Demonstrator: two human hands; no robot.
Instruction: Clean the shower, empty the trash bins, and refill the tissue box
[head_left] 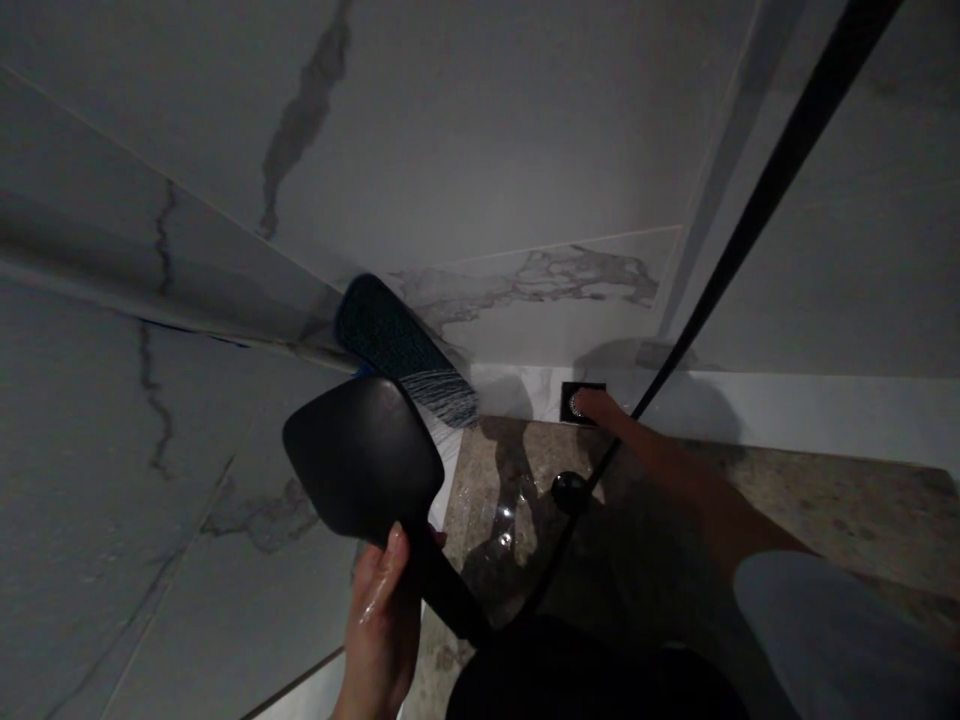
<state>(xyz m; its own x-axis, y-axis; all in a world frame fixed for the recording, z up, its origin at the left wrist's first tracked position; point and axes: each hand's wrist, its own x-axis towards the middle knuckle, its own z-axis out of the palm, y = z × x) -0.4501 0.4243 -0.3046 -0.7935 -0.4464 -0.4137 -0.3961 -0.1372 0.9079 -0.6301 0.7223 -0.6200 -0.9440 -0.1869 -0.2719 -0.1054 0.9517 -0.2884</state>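
We grip the black handheld shower head [360,458] in the left hand [382,630], apparently angling it so water reaches the dark blue scrub pad [397,345] against the marble-effect tile wall [525,150], while the extended, open right hand [600,407] reaches the square floor drain [581,402].

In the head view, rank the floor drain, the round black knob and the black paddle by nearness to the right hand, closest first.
From the right hand:
1. Square black floor drain: at the fingertips, at the foot of the wall.
2. Round black knob: just below the hand, toward the viewer.
3. Black paddle: far to the left, held in the left hand.
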